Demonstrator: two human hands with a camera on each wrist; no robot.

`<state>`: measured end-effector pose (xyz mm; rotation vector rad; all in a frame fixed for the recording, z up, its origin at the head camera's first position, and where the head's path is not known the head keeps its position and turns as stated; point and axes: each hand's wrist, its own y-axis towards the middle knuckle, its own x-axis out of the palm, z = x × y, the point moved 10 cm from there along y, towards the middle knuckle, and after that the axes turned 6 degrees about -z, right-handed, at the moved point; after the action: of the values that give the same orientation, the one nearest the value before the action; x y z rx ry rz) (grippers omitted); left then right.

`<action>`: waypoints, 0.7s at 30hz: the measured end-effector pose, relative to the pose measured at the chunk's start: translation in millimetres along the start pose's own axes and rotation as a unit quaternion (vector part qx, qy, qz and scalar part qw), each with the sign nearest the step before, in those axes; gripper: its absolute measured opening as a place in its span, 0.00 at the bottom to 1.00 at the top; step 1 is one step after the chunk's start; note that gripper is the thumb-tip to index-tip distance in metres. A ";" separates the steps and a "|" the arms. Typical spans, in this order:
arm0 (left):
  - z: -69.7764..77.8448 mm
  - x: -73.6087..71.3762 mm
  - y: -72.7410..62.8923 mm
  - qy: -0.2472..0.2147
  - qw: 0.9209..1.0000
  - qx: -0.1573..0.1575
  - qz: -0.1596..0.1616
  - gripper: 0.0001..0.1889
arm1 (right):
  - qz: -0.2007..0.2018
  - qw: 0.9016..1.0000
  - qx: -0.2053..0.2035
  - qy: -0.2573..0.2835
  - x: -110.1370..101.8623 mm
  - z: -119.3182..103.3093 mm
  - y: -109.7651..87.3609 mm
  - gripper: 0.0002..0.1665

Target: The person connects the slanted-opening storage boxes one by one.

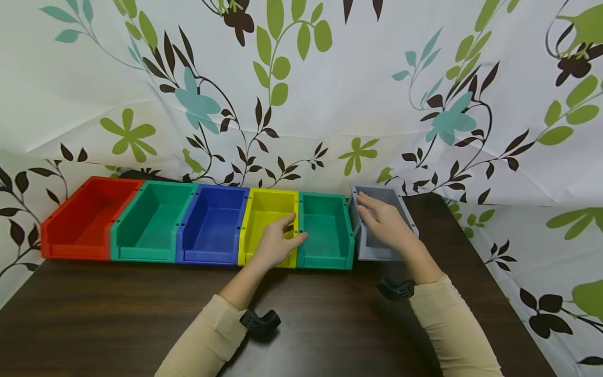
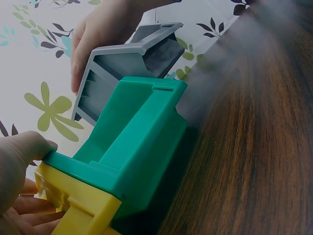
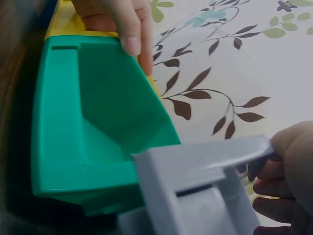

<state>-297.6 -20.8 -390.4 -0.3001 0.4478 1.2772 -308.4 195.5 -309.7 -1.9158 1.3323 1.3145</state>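
Note:
My left hand [image 1: 275, 243] grips the adjoining walls of the yellow bin [image 1: 273, 192] and the green bin [image 1: 325, 263] on its right. In the left wrist view, the thumb lies on the green rim [image 2: 73, 164] while the other fingers reach into the yellow bin. My right hand [image 1: 388, 225] holds the grey bin [image 1: 383, 255] by its wall, seen also in the right wrist view beside the grey rim [image 3: 210, 154]. The grey bin stands slightly askew beside the green one. No contents show inside the green bin.
Left of the yellow bin stand a blue bin [image 1: 209, 257], another green bin [image 1: 143, 255] and a red bin [image 1: 75, 252], side by side. All are on a dark wooden table [image 1: 330, 324]. Behind hangs a leaf-patterned white cloth [image 1: 320, 120].

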 end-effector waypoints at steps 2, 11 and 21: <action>0.3 1.2 0.1 -0.001 1.000 -0.002 -0.002 0.34 | 0.004 1.000 -0.003 0.000 2.3 -0.4 1.2 0.26; 1.6 1.0 -0.8 -0.002 1.000 -0.005 -0.003 0.35 | 0.013 1.000 -0.003 0.012 4.2 -2.1 2.3 0.25; -1.0 0.3 0.3 0.004 1.000 -0.007 -0.004 0.34 | -0.005 1.000 0.007 -0.001 6.6 -3.7 5.4 0.25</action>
<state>-298.0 -21.0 -391.5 -0.3179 0.4443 1.2711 -311.1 187.3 -313.2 -1.9085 1.3259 1.2994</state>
